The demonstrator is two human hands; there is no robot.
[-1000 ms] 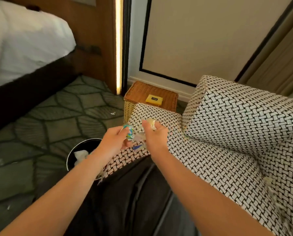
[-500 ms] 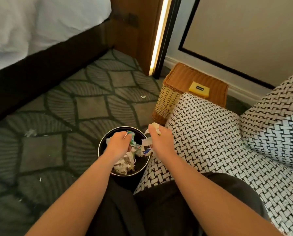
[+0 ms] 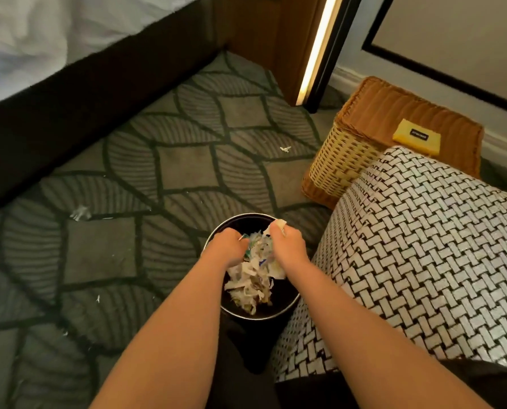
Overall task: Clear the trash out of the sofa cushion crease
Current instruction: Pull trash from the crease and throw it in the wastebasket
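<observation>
Black-and-white basket-weave sofa cushion [image 3: 417, 246]; round black bin [image 3: 284, 302] of white crumpled paper [image 3: 250, 280]; grey-green leaf-patterned carpet [image 3: 158, 160]; tan wicker basket [image 3: 335, 160].

Dim, warm light strip [image 3: 315, 51], edge blur

Left hand [image 3: 227, 247] and right hand [image 3: 288, 246] extend forward, side by side, clenched.

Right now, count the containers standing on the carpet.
2. The black bin stands beside the sofa; the wicker basket stands beyond its far end. Others may be hidden off-frame.
</observation>
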